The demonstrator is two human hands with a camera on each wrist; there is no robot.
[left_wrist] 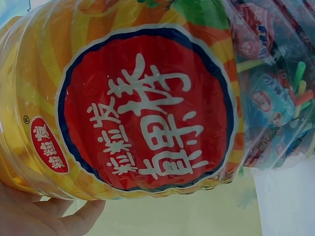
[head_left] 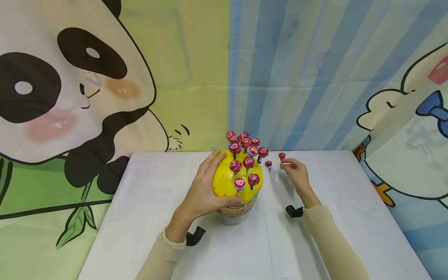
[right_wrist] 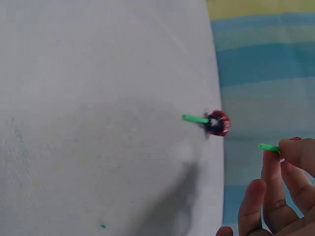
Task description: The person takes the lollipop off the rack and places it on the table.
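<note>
A clear plastic jar (head_left: pixel 233 218) with a domed yellow lid (head_left: pixel 224 181) stands on the table, and several red-wrapped lollipops (head_left: pixel 248 162) stick up from the lid. My left hand (head_left: pixel 201 192) grips the lid from the left, thumb across its front. In the left wrist view the jar's orange and red label (left_wrist: pixel 147 108) shows, with wrapped lollipops (left_wrist: pixel 268 98) inside the jar. To the right, my right hand (head_left: pixel 297 177) pinches one lollipop (head_left: pixel 281 156) by its green stick, above the table. Another lollipop (head_left: pixel 268 163) lies on the table between the jar and that hand.
The table (head_left: pixel 154 217) has a white cover. Behind it hang cloths printed with a panda (head_left: pixel 133 136) and blue stripes (head_left: pixel 297 77). Black straps (head_left: pixel 196 235) show at both wrists.
</note>
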